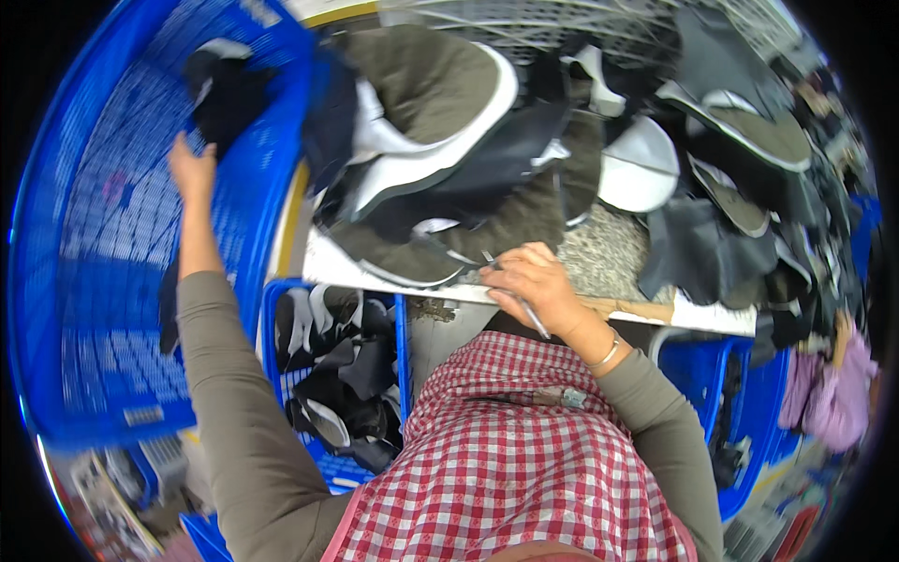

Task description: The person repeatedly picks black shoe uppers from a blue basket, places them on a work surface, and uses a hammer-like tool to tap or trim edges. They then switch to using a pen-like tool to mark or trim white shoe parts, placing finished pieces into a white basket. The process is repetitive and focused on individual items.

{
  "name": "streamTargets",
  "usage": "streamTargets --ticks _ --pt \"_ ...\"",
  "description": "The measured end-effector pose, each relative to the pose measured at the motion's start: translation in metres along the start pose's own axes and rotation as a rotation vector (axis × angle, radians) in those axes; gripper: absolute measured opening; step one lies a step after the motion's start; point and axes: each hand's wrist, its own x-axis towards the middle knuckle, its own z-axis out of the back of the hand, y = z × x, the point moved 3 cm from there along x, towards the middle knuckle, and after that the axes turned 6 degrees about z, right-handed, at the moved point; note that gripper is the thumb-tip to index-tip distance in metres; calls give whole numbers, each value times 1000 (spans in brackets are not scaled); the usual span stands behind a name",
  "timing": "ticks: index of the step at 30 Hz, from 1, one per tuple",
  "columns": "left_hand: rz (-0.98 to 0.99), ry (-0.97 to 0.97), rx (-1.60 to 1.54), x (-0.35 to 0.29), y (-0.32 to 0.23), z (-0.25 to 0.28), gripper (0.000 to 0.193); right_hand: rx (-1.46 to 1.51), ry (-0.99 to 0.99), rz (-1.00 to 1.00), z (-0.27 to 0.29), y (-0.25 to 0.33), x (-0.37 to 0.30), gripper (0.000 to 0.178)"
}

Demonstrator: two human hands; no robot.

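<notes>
My left hand reaches into a large blue plastic basket at the left. Its fingers are at the lower edge of a black shoe upper with a pale patch, slightly blurred, and seem to grip it. My right hand is closed round a thin metal tool at the front edge of the worktable; the tool's kind is not clear. Beside that hand lies a pile of shoe uppers, including a grey-brown fuzzy-lined one with a white rim.
A smaller blue basket of shoe parts stands below the table, left of my apron. Another blue basket is at the right. More black uppers cover the table's right side. Far right, a person in a pink top is nearby.
</notes>
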Motion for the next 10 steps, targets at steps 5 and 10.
streamTargets --ticks 5,10 --pt "-53 7 -6 130 -37 -71 79 96 -91 -18 -4 -14 -9 20" --pt "-378 123 -169 199 -118 -134 81 209 -142 -8 -2 -21 -16 17"
